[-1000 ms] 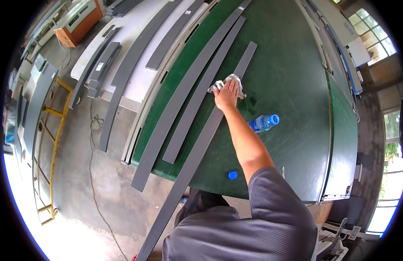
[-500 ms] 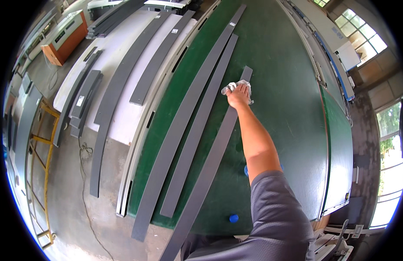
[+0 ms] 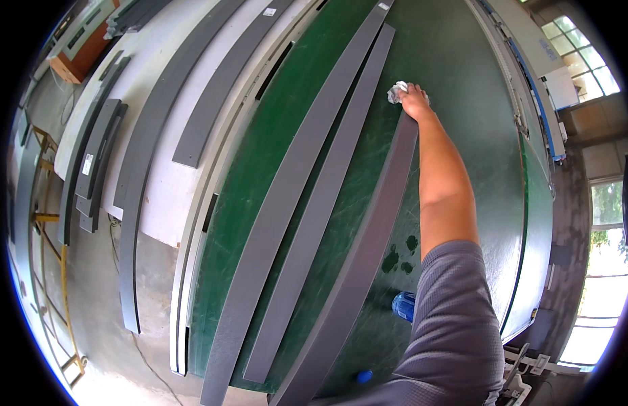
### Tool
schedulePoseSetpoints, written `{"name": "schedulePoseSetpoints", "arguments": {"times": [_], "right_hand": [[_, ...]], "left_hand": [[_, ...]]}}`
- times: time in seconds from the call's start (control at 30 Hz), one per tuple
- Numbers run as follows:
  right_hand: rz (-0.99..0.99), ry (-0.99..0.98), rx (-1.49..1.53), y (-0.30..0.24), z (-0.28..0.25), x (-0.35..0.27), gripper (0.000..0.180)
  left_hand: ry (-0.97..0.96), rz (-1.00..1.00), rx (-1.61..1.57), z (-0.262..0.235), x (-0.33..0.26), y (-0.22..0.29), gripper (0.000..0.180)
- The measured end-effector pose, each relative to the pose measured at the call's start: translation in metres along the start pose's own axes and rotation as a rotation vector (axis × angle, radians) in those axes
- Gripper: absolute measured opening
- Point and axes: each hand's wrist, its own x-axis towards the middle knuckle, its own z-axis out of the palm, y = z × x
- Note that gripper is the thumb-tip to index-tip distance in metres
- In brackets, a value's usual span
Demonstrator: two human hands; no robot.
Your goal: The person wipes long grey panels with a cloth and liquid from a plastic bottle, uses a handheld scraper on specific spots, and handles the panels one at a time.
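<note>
My right hand (image 3: 415, 103) is stretched far forward, its fingers closed over a crumpled white cloth (image 3: 396, 93). Hand and cloth press at the far end of a long grey strip (image 3: 371, 250), covering that end. The strip slants across a green tabletop (image 3: 449, 169) toward my body. To its left lie two more long grey strips: a middle one (image 3: 320, 196) and a longer outer one (image 3: 276, 196) with a small white label near its far end. My left hand is out of view.
A blue-tinted bottle (image 3: 403, 306) lies beside my sleeve, near dark wet spots (image 3: 391, 259) on the green surface. A small blue cap (image 3: 364, 376) sits closer to me. More grey strips (image 3: 222, 88) rest on a white table at left, beyond a pale rail (image 3: 212, 203). A yellow frame (image 3: 65, 284) stands further left.
My right hand has slid the cloth forward to the strip's far end. The view has shifted, and the bottle beside my arm now shows more fully.
</note>
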Motion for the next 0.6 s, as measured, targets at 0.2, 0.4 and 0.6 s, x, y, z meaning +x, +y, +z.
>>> {"name": "schedulePoseSetpoints", "arguments": {"times": [0.2,0.4,0.6], "right_hand": [[0.180,0.133,0.153,-0.071,0.016,-0.097,0.076],[0.293,0.349,0.489,-0.121,0.042,-0.276,0.071],[0.246,0.436,1.162,-0.210,0.060,-0.483,0.056]], "left_hand": [[-0.047,0.084,-0.015,-0.037,-0.009,-0.008,0.076],[-0.190,0.231,-0.001,-0.095,-0.002,-0.012,0.079],[-0.248,0.336,-0.040,-0.153,-0.006,-0.030,0.081]]}}
